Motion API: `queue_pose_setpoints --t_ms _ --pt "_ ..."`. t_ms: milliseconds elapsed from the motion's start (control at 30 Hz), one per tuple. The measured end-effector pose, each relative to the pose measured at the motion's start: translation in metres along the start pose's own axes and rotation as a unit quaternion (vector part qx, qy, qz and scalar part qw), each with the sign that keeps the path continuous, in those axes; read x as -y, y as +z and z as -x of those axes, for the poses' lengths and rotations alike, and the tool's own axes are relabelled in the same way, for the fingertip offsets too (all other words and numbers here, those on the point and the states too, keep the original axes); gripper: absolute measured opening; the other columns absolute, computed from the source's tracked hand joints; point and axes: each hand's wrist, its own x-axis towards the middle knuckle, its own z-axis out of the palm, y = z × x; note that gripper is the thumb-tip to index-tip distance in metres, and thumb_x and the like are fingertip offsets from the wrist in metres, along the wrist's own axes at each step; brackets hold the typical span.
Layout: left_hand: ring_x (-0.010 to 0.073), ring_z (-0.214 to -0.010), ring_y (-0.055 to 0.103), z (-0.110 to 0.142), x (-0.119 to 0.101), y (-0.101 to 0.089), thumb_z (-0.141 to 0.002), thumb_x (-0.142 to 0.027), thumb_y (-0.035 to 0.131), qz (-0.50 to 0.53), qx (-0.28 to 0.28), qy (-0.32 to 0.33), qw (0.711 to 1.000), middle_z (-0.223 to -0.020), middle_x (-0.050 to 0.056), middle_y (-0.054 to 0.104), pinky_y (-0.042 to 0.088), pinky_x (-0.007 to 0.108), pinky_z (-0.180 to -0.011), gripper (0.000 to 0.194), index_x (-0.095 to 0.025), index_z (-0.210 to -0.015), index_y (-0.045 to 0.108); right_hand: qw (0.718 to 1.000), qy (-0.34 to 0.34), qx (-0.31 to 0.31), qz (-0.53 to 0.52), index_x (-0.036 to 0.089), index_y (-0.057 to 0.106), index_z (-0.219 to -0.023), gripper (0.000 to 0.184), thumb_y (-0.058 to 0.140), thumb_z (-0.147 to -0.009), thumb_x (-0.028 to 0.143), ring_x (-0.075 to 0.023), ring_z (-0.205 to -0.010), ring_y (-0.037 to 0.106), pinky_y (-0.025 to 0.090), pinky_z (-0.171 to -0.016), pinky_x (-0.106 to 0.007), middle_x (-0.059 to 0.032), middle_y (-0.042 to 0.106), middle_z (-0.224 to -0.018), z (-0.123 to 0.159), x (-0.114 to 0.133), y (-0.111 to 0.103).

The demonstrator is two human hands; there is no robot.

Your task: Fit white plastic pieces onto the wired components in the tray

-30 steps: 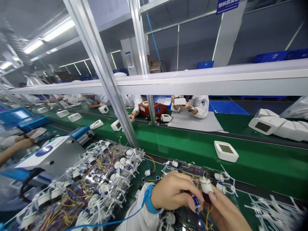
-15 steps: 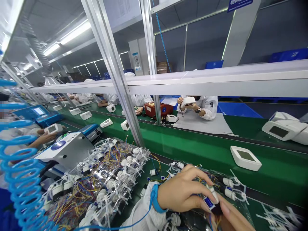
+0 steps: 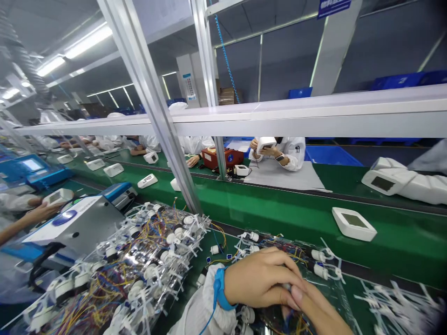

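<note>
My left hand [image 3: 263, 279], a blue wrist strap [image 3: 223, 288] behind it, curls its fingers and thumb around a small wired white-and-black part [image 3: 287, 287]. My right hand [image 3: 319, 307] comes in from the lower right, its thumb pressed against the left fingertips at the same part. Only a sliver of the part shows between the fingers. Wires [image 3: 296, 323] lie below the hands. Just beyond, similar white-capped parts [image 3: 319, 271] with cable ties rest on clear plastic.
A large heap of wired parts [image 3: 153, 274] lies left, beside a grey-blue machine [image 3: 80, 223]. White cable ties [image 3: 401, 307] are at right. A green conveyor [image 3: 265, 209] carries white display units [image 3: 354, 224]. A metal post [image 3: 150, 97] rises ahead; co-workers sit across.
My view has turned slightly right, shifting the scene left. My hands have closed together over the small part, covering its blue square piece, which showed before.
</note>
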Motion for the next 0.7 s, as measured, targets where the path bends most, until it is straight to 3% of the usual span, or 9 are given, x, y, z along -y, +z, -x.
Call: queue_pose_setpoints --t_ms 100,167,267,333,400,467,600,633,700 --pt "0.0259 -0.121 0.059 0.002 -0.003 -0.005 -0.093 -0.052 0.066 0.013 -0.058 -0.025 0.998 -0.130 0.014 0.060 0.048 0.037 -0.106 0.052 -0.020 -0.133 0.058 0.998 -0.028 -0.040 -0.028 0.027 0.081 -0.109 0.064 0.075 -0.073 0.079 -0.0382 -0.123 0.057 0.041 -0.110 -0.046 -0.0083 0.073 -0.122 0.006 0.022 0.007" --pt "0.0276 -0.127 0.054 0.003 -0.005 -0.009 -0.093 -0.053 0.065 0.022 -0.079 -0.044 0.996 -0.137 0.016 0.054 0.046 0.040 -0.109 0.059 -0.021 -0.140 0.050 0.995 -0.063 -0.031 -0.074 0.026 0.080 -0.108 0.060 0.074 -0.077 0.077 -0.0350 -0.113 0.061 0.044 -0.104 -0.043 -0.0082 0.075 -0.112 0.005 0.032 0.007" --pt "0.0270 -0.124 0.053 0.004 -0.007 -0.009 -0.098 -0.046 0.060 0.019 -0.104 -0.085 0.991 -0.135 0.015 0.052 0.046 0.041 -0.105 0.050 -0.022 -0.139 0.047 0.976 -0.111 -0.032 -0.183 0.024 0.078 -0.109 0.050 0.070 -0.088 0.069 -0.0286 -0.096 0.065 0.048 -0.091 -0.039 -0.0079 0.076 -0.101 0.001 0.037 0.006" --pt "0.0235 -0.107 0.059 0.002 -0.011 -0.003 -0.100 -0.040 0.057 0.016 -0.118 -0.134 0.984 -0.122 0.012 0.057 0.050 0.036 -0.092 0.034 -0.020 -0.127 0.052 0.952 -0.146 -0.061 -0.264 0.024 0.075 -0.112 0.046 0.070 -0.091 0.064 -0.0255 -0.094 0.065 0.049 -0.086 -0.035 -0.0069 0.075 -0.098 -0.002 0.036 0.006" --pt "0.0199 -0.090 0.059 -0.002 -0.016 0.005 -0.101 -0.037 0.055 0.025 -0.086 -0.172 0.981 -0.104 0.007 0.061 0.048 0.031 -0.080 0.018 -0.020 -0.109 0.056 0.926 -0.171 -0.074 -0.328 0.023 0.073 -0.113 0.044 0.073 -0.091 0.060 -0.0231 -0.092 0.065 0.050 -0.084 -0.033 -0.0057 0.074 -0.095 -0.005 0.035 0.008" --pt "0.0182 -0.082 0.059 -0.006 -0.020 0.014 -0.101 -0.035 0.056 0.036 -0.009 -0.188 0.981 -0.091 0.004 0.062 0.046 0.029 -0.074 0.017 -0.020 -0.096 0.058 0.905 -0.173 -0.070 -0.382 0.022 0.072 -0.112 0.042 0.077 -0.089 0.057 -0.0215 -0.084 0.065 0.053 -0.078 -0.033 -0.0048 0.072 -0.091 -0.007 0.036 0.010" --pt "0.0183 -0.079 0.061 -0.011 -0.025 0.030 -0.097 -0.034 0.062 0.024 0.137 -0.164 0.977 -0.085 0.001 0.065 0.044 0.028 -0.072 0.017 -0.020 -0.088 0.060 0.876 -0.138 -0.095 -0.453 0.020 0.070 -0.106 0.046 0.083 -0.082 0.058 -0.0152 -0.068 0.062 0.054 -0.063 -0.027 -0.0021 0.066 -0.086 -0.008 0.041 0.014" --pt "0.0191 -0.081 0.061 -0.011 -0.026 0.032 -0.097 -0.034 0.062 0.020 0.159 -0.143 0.977 -0.086 0.002 0.066 0.045 0.028 -0.074 0.017 -0.020 -0.088 0.061 0.875 -0.129 -0.104 -0.454 0.021 0.069 -0.106 0.049 0.084 -0.080 0.060 -0.0133 -0.064 0.060 0.053 -0.059 -0.025 -0.0012 0.064 -0.086 -0.008 0.043 0.013" --pt "0.0216 -0.090 0.062 -0.011 -0.026 0.032 -0.098 -0.036 0.062 0.019 0.183 -0.101 0.978 -0.096 0.003 0.068 0.048 0.031 -0.083 0.015 -0.021 -0.095 0.063 0.906 -0.113 -0.114 -0.391 0.022 0.065 -0.109 0.056 0.076 -0.081 0.070 -0.0081 -0.052 0.049 0.045 -0.046 -0.020 0.0002 0.061 -0.089 -0.008 0.048 0.006"
